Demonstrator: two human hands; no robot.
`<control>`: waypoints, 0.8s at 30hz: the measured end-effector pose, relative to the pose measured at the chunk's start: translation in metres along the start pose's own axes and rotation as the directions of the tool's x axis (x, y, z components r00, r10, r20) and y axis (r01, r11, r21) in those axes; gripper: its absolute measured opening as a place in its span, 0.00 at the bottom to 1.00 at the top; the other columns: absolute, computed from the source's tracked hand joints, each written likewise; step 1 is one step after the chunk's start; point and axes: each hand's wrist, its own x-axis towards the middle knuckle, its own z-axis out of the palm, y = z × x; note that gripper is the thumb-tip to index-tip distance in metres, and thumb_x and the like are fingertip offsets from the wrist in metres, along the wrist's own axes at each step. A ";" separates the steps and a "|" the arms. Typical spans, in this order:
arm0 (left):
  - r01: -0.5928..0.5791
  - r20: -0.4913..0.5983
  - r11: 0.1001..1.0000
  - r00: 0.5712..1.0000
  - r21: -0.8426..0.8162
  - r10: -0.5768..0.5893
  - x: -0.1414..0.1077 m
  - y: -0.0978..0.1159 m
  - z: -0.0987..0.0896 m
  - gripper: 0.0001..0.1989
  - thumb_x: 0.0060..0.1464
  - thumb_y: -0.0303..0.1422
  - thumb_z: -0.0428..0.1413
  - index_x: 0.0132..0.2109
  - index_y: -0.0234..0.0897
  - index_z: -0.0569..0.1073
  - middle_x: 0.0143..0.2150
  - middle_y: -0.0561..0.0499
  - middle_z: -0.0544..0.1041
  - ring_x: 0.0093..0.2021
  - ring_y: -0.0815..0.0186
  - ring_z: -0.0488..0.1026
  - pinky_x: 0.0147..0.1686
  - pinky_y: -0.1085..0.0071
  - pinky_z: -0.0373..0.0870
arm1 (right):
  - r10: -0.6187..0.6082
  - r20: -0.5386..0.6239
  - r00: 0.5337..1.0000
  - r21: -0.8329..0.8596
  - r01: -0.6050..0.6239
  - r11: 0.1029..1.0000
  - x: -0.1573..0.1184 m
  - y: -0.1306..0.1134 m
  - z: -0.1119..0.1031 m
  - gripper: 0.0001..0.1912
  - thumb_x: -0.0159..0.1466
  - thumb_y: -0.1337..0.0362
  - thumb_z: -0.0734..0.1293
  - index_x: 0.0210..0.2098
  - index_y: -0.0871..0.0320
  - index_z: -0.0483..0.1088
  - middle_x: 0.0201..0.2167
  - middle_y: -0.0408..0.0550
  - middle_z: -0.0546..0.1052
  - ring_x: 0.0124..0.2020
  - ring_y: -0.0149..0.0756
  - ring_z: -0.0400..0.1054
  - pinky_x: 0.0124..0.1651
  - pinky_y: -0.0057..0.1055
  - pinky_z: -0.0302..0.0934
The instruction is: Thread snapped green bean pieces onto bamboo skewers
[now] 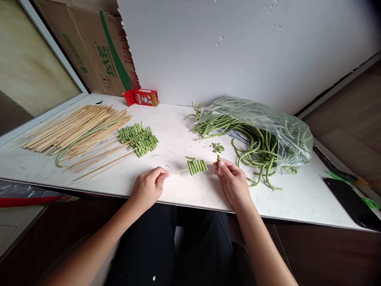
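Observation:
My left hand (150, 184) is closed on the blunt end of a thin bamboo skewer (178, 171). Several short green bean pieces (197, 167) sit side by side along the skewer, crosswise to it. At the skewer's other end, my right hand (231, 178) pinches one more bean piece (218, 159) between thumb and fingers; whether the tip has pierced it I cannot tell. A loose bean piece (190, 158) lies on the counter just behind the skewer. Further left lie several filled bean skewers (138, 139), stacked together.
A large pile of bare skewers (71, 129) with a long bean across it lies left. Long beans (258, 139) spill from a clear plastic bag (285, 123) at right. Small bean ends (218, 147), a red packet (145, 97), a cardboard box (92, 47) and a black phone (351, 200) surround the workspace.

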 end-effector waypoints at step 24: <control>-0.044 -0.004 0.999 0.999 0.003 0.044 0.002 0.001 -0.001 0.11 0.70 0.31 0.53 0.37 0.39 0.75 0.29 0.53 0.79 0.28 0.68 0.74 0.30 0.73 0.65 | -0.048 0.060 0.997 -0.039 0.051 0.998 -0.002 0.002 -0.002 0.09 0.63 0.54 0.79 0.34 0.52 0.83 0.30 0.44 0.77 0.38 0.38 0.70 0.50 0.38 0.66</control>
